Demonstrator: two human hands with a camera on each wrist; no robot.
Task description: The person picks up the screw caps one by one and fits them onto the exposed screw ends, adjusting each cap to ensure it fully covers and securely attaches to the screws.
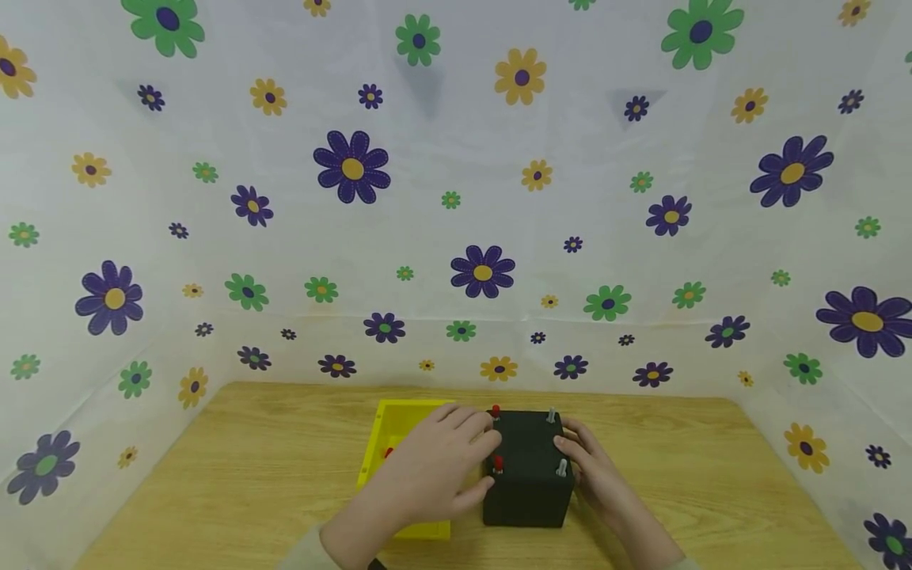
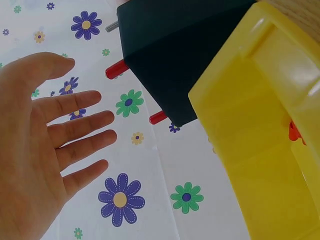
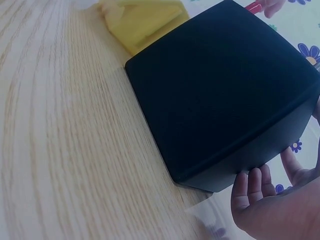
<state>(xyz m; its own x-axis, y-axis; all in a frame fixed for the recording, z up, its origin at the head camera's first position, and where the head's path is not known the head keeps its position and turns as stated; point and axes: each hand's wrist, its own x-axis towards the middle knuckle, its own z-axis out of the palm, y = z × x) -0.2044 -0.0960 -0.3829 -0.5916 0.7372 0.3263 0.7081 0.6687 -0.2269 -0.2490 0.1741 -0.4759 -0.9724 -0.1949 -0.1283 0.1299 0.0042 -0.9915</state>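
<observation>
A black box (image 1: pixel 529 443) sits on the table with four top corners fitted: red-sleeved posts (image 1: pixel 498 465) on the left, bare metal bolts (image 1: pixel 562 468) on the right. Over the gap between this box and a yellow bin (image 1: pixel 369 463) is my left hand (image 1: pixel 436 459), fingers extended and apart from the red posts in the left wrist view, with nothing in the palm. My right hand (image 1: pixel 600 479) rests against the box's right side, its fingertips (image 3: pixel 254 181) on that side face and the thumb by the top edge. Small red pieces (image 2: pixel 295 132) lie in the bin.
The wooden table (image 1: pixel 684 467) carries the box and bin side by side. A white sheet (image 1: pixel 456 229) printed with flowers rises behind and on both sides. A small dark object (image 1: pixel 378 564) shows by my left wrist at the bottom edge.
</observation>
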